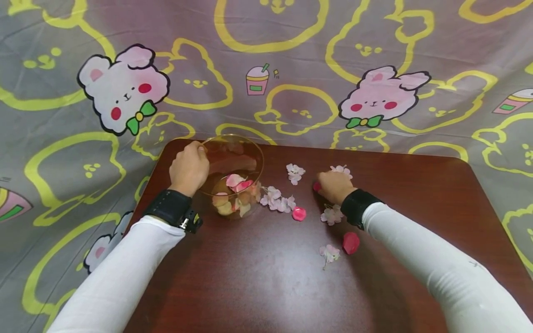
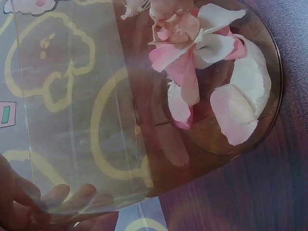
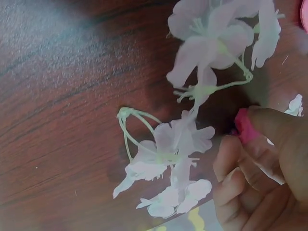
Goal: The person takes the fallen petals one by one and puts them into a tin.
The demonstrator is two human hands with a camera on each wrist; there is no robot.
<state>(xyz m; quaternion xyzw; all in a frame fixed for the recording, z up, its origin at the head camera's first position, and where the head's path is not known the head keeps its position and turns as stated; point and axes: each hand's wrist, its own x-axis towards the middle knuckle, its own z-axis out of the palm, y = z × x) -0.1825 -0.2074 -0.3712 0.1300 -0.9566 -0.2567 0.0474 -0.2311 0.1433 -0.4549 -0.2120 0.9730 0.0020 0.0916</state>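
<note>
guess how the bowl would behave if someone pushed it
The bowl is probably stiff, since its wall looks smooth and evenly round where the left hand grips it. It may be slippery, as the surface looks glossy. A push up high could tip it, because it seems wider at the top than at the base.

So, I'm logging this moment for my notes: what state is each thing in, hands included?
Left hand: gripping the bowl's rim
Right hand: pinching a petal
Pinched petal: pink-red, held between thumb and finger
Amber bowl: see-through, partly filled with petals
Petals in the bowl: loosely heaped
Pale flowers: scattered on the table
Red petals: two lying loose on the table
</note>
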